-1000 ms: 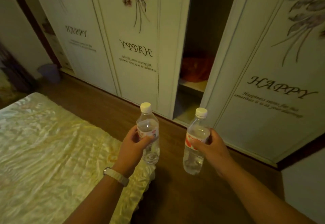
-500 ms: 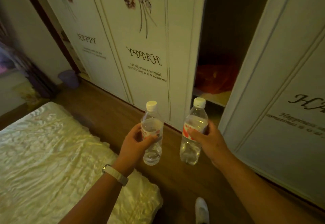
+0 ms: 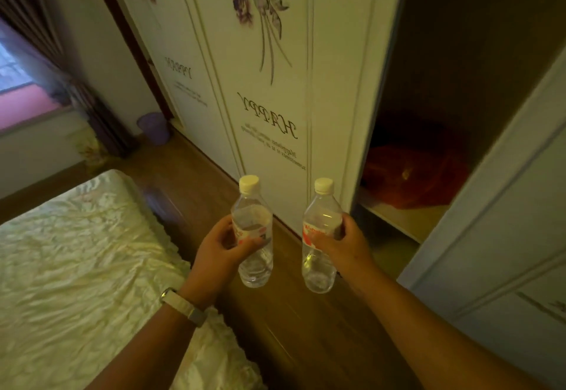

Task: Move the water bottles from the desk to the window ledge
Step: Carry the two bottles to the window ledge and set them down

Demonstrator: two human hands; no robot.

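Purple bin (image 3: 154,127) on wooden floor (image 3: 306,328)

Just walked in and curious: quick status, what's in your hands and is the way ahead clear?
Left hand shut on left bottle. Right hand shut on right bottle. Both capped, upright. Window ledge far left; bed alongside, floor open.

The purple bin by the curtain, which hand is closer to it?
Left. The left hand sits on the purple bin's side of the view; the right hand is further away, near the open wardrobe.
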